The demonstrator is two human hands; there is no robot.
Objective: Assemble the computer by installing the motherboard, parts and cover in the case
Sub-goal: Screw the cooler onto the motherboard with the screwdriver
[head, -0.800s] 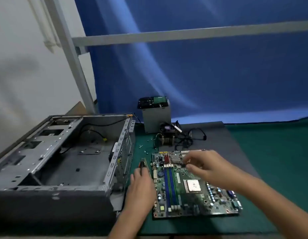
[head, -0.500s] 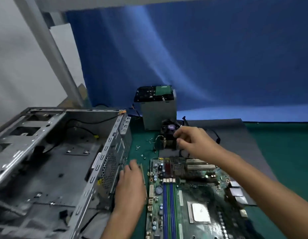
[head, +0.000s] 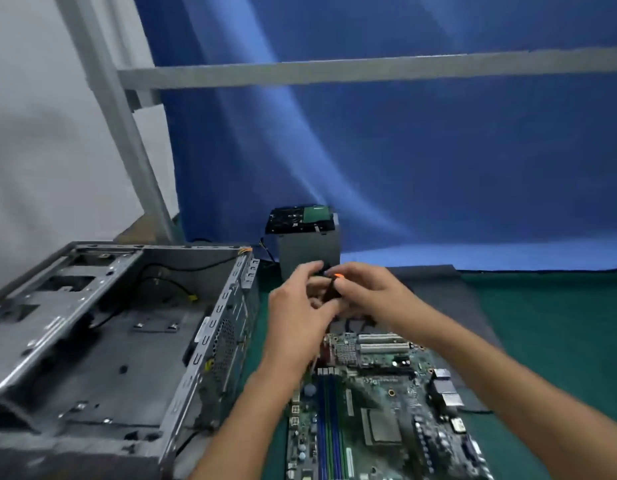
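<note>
Both hands, left (head: 300, 303) and right (head: 364, 292), were clenched together on a small dark part with an orange tip (head: 333, 282); identity unclear. Just below them the green rectangular motherboard (head: 379, 410) lay on the tabletop (head: 559, 323). I judged it stiff, light, fragile: grip bare edges only.

It looked like a staged repair bench rather than a home: a green mat (head: 559, 323) covered the table, a blue cloth backdrop (head: 404, 150) hung from a grey metal frame (head: 334, 69), and an open computer case (head: 109, 334) lay beside a bare motherboard (head: 379, 410).
</note>
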